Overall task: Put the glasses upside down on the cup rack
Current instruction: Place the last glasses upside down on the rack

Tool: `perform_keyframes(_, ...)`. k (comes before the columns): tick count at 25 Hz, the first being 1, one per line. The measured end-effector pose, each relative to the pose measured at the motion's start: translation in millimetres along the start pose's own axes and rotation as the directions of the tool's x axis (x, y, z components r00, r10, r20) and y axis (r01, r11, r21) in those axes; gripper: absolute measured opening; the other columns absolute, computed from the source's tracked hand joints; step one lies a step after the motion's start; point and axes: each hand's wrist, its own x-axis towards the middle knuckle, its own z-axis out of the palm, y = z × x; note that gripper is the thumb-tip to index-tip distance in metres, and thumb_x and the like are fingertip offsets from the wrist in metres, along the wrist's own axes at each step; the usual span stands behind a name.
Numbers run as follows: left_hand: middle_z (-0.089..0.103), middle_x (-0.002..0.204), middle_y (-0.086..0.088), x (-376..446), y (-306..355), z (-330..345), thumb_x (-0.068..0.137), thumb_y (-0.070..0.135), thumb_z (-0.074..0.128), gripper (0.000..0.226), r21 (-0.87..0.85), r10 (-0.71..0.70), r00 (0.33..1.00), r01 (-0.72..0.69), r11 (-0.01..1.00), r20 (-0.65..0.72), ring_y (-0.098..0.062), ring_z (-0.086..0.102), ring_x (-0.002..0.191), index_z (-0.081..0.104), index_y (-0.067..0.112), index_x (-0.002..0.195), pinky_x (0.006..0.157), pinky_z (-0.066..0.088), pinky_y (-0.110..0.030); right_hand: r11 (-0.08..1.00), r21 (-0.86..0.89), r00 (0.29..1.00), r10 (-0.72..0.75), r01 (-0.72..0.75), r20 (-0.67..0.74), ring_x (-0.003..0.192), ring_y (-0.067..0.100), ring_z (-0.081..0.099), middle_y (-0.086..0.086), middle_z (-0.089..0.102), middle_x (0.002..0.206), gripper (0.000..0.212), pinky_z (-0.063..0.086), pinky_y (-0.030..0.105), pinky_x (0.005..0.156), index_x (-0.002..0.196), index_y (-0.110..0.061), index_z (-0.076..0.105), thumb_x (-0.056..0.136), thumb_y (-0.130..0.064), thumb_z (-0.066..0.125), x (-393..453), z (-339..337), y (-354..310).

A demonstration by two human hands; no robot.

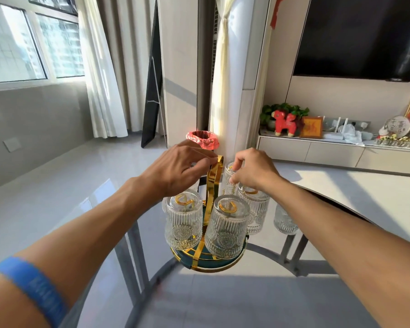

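head view looks down on a round glass table (258, 292); on it stands the cup rack (210, 258), a dark teal base with gold rim and a tall gold handle loop (214, 185); the left hand (175, 171) pinches the top of that loop between thumb and fingers; the right hand (253, 171) has its fingers curled around the rear glass (228, 179), which sits upside down at the back of the rack; three more ribbed glasses hang inverted on the pegs: front-left glass (184, 221), front-centre glass (226, 228), right glass (255, 209); a lone glass (285, 220) stands on the table just right of the rack, partly hidden by the right forearm; a blue band (33, 290) wraps the left arm.
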Motion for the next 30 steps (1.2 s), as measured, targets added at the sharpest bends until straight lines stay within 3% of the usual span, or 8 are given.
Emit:
perform_keyframes(7,0.068,0.127,0.003,0,2,6,0.087,0.047,0.024,0.065,-0.011,-0.030,0.998,0.030,1.000,-0.057,-0.006,0.050,0.111,0.076,0.012,0.107,0.089,0.044,-0.027,0.999,-0.045,0.998,0.002,-0.005,-0.068,0.069,0.016,0.061,-0.011,0.063,0.069,0.017,0.032,0.021,0.049,0.060,-0.020,0.062,0.068,-0.013,0.076,-2,6,1)
perform_keyframes(10,0.067,0.129,0.004,-3,6,10,0.089,0.044,0.026,0.061,0.020,-0.047,0.998,0.049,0.999,-0.052,-0.007,0.049,0.114,0.076,0.012,0.105,0.085,0.040,-0.020,1.000,0.021,0.999,0.020,-0.021,0.043,0.074,0.018,0.064,-0.008,0.069,0.077,0.013,0.044,0.026,0.055,0.066,-0.019,0.072,0.076,-0.025,0.068,-5,-6,6)
perform_keyframes(12,0.068,0.127,0.003,-4,15,7,0.092,0.041,0.030,0.057,0.087,-0.062,0.998,0.064,0.994,-0.026,-0.014,0.052,0.116,0.076,0.008,0.097,0.089,0.044,-0.028,0.994,0.110,0.994,-0.033,0.021,0.102,0.080,0.020,0.063,-0.006,0.068,0.084,0.026,0.048,0.031,0.067,0.071,-0.012,0.075,0.085,-0.030,0.061,-18,-17,13)
perform_keyframes(17,0.062,0.135,-0.002,-13,76,15,0.093,0.046,0.043,0.041,0.440,-0.070,0.993,0.104,0.892,-0.094,-0.028,0.052,0.122,0.073,0.020,0.107,0.095,0.044,-0.046,0.958,0.286,0.974,0.056,0.009,-0.218,0.083,0.021,0.064,0.002,0.074,0.085,0.026,0.047,0.030,0.068,0.079,-0.010,0.076,0.088,-0.023,0.055,-94,-36,59)
perform_keyframes(20,0.069,0.121,-0.001,-39,132,63,0.089,0.039,0.048,0.039,0.261,0.062,0.981,-0.011,0.965,-0.186,-0.025,0.060,0.106,0.067,0.018,0.115,0.085,0.051,-0.040,0.907,0.383,0.964,0.236,-0.173,-0.124,0.087,0.021,0.067,0.003,0.076,0.088,0.027,0.050,0.028,0.073,0.084,-0.008,0.076,0.088,-0.024,0.055,-139,-32,101)
perform_keyframes(22,0.068,0.120,-0.001,-60,160,108,0.088,0.036,0.049,0.041,0.124,0.002,0.997,0.007,0.992,-0.078,-0.024,0.060,0.105,0.064,0.016,0.120,0.088,0.052,-0.039,0.865,0.434,0.946,0.314,-0.252,-0.078,0.088,0.021,0.063,0.000,0.072,0.086,0.029,0.047,0.032,0.075,0.092,-0.012,0.077,0.092,-0.025,0.051,-161,-29,126)
perform_keyframes(26,0.058,0.138,-0.001,-78,164,188,0.088,0.031,0.055,0.053,-0.042,-0.293,0.940,0.304,0.952,0.174,-0.023,0.052,0.124,0.050,0.016,0.138,0.103,0.041,-0.033,0.875,0.364,0.943,0.331,-0.318,0.028,0.086,0.022,0.059,-0.001,0.067,0.083,0.035,0.046,0.036,0.077,0.092,-0.017,0.072,0.095,-0.032,0.041,-192,-17,171)
perform_keyframes(30,0.047,0.147,-0.004,-55,155,232,0.082,0.022,0.066,0.071,-0.298,-0.502,0.845,0.535,0.790,0.186,-0.021,0.047,0.131,0.037,0.022,0.146,0.109,0.040,-0.039,0.971,0.108,0.974,0.205,-0.215,0.093,0.093,0.031,0.057,0.006,0.067,0.094,0.035,0.045,0.038,0.080,0.088,-0.010,0.062,0.097,-0.029,0.034,-210,3,216)
